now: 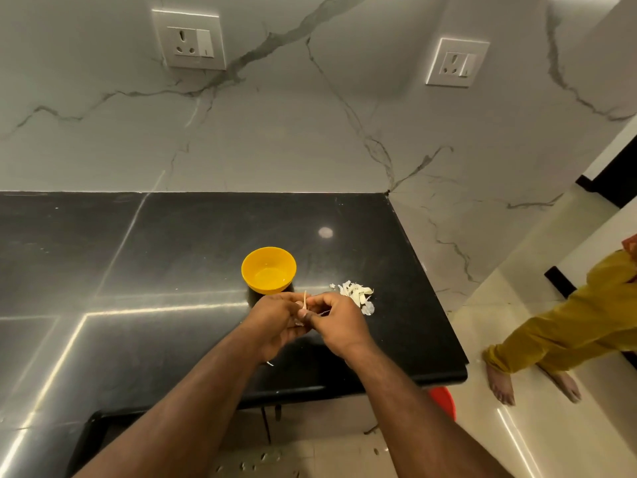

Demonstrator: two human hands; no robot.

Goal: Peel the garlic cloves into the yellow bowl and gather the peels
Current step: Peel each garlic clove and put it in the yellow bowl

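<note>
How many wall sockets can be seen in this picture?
2. One wall socket is on the upper left of the marble wall; the other socket is on the upper right. Others may lie outside the view.

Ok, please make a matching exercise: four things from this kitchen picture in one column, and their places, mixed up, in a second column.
Things:
1. yellow bowl
2. pile of peels
3. garlic clove
4. wall sockets

Places:
A. on the marble wall
B. between the left hand and the right hand
C. on the black counter, beyond the hands
D. on the counter, right of the bowl

Pairs: 1-C, 2-D, 3-B, 4-A
</note>
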